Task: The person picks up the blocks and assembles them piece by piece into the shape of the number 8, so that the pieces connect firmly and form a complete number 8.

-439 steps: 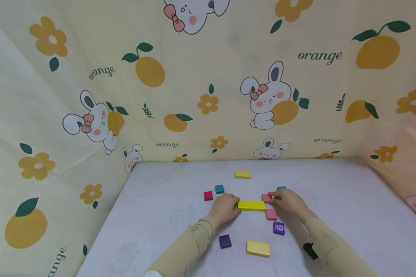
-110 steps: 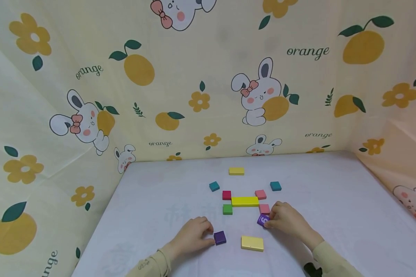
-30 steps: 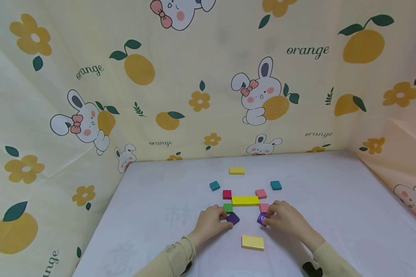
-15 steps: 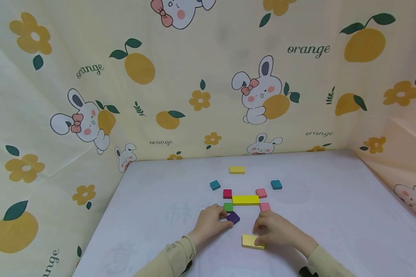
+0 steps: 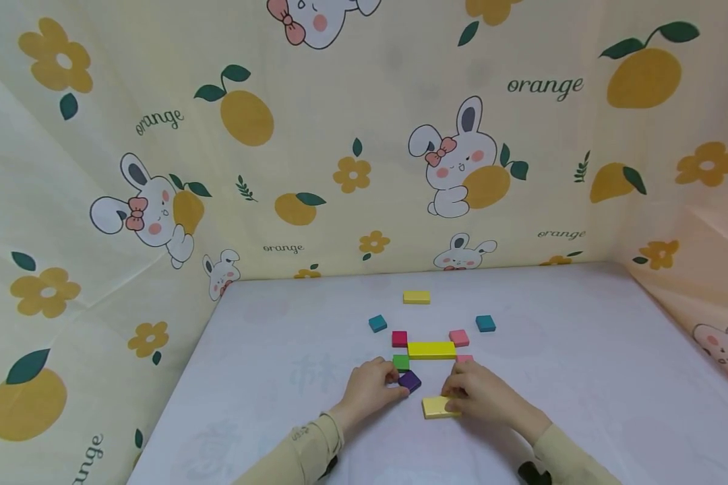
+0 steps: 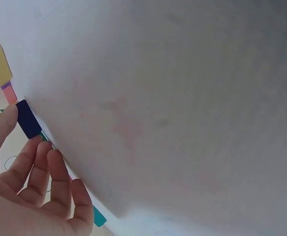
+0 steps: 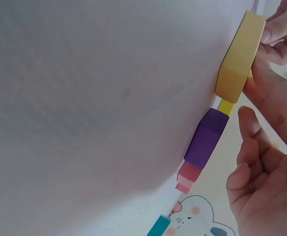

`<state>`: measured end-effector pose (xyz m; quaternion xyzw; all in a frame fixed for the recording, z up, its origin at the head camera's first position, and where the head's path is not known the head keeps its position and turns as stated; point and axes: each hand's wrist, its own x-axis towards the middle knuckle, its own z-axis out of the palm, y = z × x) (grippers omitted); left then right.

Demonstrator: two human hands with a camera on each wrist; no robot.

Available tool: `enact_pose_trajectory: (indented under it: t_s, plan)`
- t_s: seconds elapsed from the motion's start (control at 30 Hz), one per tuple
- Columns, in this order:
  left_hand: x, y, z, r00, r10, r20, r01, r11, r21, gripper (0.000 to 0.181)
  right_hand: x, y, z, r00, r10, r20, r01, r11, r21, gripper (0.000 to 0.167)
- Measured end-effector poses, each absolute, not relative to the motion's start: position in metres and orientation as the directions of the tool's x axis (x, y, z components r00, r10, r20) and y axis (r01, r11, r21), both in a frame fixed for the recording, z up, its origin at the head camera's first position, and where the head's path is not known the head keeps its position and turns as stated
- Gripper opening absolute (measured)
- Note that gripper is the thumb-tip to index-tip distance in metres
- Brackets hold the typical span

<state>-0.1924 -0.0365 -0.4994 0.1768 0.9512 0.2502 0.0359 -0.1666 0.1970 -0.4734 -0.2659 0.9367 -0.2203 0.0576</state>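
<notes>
Thumb and fingers of my left hand (image 5: 367,387) pinch a dark purple block (image 5: 409,382), turned at an angle just below a green block (image 5: 401,363). My right hand (image 5: 491,397) holds a pale yellow block (image 5: 433,407) by its right part; in the right wrist view the thumb lies against it. A purple block (image 7: 206,139) shows there beside the fingers, but the hand hides it in the head view. A long bright yellow block (image 5: 431,350) lies between a red block (image 5: 400,339) and a pink block (image 5: 459,337). Another pink block (image 5: 464,358) is partly covered.
Two teal blocks, one left (image 5: 378,323) and one right (image 5: 485,323), lie farther back on the white tabletop (image 5: 279,337). Behind them is a small yellow block (image 5: 416,297). A patterned cloth (image 5: 315,168) hangs around the table's back and sides.
My right hand has left the purple block, come nearer to me, and taken the pale yellow block, which has slid slightly away from me. My left hand stays at the dark purple block.
</notes>
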Motion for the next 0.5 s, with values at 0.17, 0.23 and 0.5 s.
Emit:
enact_pose_trajectory:
  t_s: [0.17, 0.23, 0.5]
  plan:
    - [-0.1931, -0.0365, -0.5000, -0.934, 0.358, 0.020, 0.322, 0.813, 0.485, 0.026, -0.1684, 0.1945, -0.4724, -0.882, -0.470, 0.029, -0.441, 0.801, -0.404, 0.011]
    - [-0.1933, -0.0368, -0.5005, -0.932, 0.362, 0.025, 0.328, 0.811, 0.484, 0.026, -0.1690, 0.1936, -0.4719, -0.893, -0.450, 0.025, -0.423, 0.816, -0.393, 0.011]
    - [-0.1945, -0.0368, -0.5009, -0.932, 0.362, 0.020, 0.326, 0.811, 0.486, 0.026, -0.1711, 0.1914, -0.4717, -0.910, -0.413, 0.029, -0.390, 0.832, -0.394, 0.012]
